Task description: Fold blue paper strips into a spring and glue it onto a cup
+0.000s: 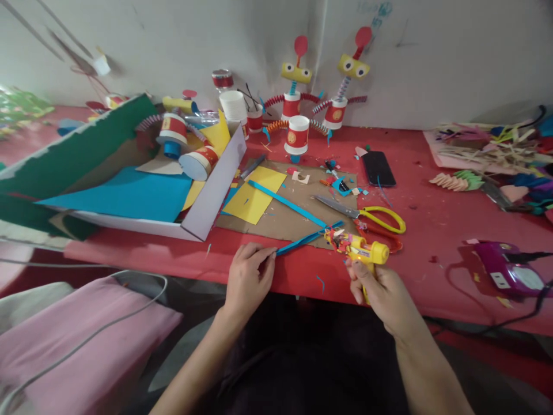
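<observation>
Right hand (382,288): fingers wrapped round yellow glue gun (369,251). Left hand (250,276): thumb and forefinger pinching blue paper strip (298,244), which runs rightward from fingertips to gun's nozzle. Beyond right fingers: scissors (355,213), then phone (378,168).

Glue gun (367,251), near desk's (417,213) front edge: handle mostly covered by right grip (384,285); nozzle obscured by clinging scraps (339,239). Blue strip (302,240): one end hidden in left grip (249,276). Scissors (358,212): red handle partly behind gun. Green material (23,109), toward desk's far left corner: blurred, unidentified. Wall writing (377,9): illegible. Purple device (510,268), desk's right: black cable (529,314) cut off by frame.
</observation>
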A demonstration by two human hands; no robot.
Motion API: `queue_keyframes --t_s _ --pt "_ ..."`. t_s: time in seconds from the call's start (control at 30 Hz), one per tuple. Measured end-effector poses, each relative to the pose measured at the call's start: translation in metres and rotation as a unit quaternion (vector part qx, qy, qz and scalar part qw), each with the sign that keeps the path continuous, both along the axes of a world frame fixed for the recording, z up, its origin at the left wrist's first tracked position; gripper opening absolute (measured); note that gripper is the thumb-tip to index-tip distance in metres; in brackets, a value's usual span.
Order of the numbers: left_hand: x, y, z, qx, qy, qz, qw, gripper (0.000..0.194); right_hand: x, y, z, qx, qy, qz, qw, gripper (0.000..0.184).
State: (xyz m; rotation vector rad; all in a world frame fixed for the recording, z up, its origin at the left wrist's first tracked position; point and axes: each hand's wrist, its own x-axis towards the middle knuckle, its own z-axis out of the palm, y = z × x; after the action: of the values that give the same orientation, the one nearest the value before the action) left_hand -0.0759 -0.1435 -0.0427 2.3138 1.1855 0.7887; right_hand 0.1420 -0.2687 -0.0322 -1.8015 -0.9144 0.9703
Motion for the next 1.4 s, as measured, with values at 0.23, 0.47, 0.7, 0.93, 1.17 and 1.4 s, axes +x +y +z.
queue_keyframes --t_s 0.23,0.47,0.7,0.93,1.17,1.4 --pt "0.001 -0.001 -0.001 -0.004 -0.014 0.001 1.0 0.023 -0.009 0.006 -0.002 -0.004 0.043 0.027 0.999 0.04" --pt "0.001 0.0 -0.001 0.013 -0.015 -0.003 1.0 0.023 -0.019 0.006 -0.006 -0.008 0.008 0.051 0.999 0.041" --pt "0.0 -0.001 -0.001 0.012 -0.013 -0.003 1.0 0.023 -0.006 0.012 -0.004 -0.028 -0.065 0.024 0.997 0.045" --pt "0.0 -0.001 -0.003 0.009 -0.005 0.004 1.0 0.024 -0.02 0.016 0.013 -0.047 -0.18 0.046 0.981 0.049" --pt "0.0 0.0 -0.002 0.01 -0.009 0.0 1.0 0.024 -0.02 0.015 0.017 -0.038 -0.206 0.055 0.976 0.048" --pt "0.001 0.0 -0.002 0.006 -0.016 0.0 1.0 0.025 -0.019 0.012 0.016 -0.045 -0.138 0.069 0.987 0.047"
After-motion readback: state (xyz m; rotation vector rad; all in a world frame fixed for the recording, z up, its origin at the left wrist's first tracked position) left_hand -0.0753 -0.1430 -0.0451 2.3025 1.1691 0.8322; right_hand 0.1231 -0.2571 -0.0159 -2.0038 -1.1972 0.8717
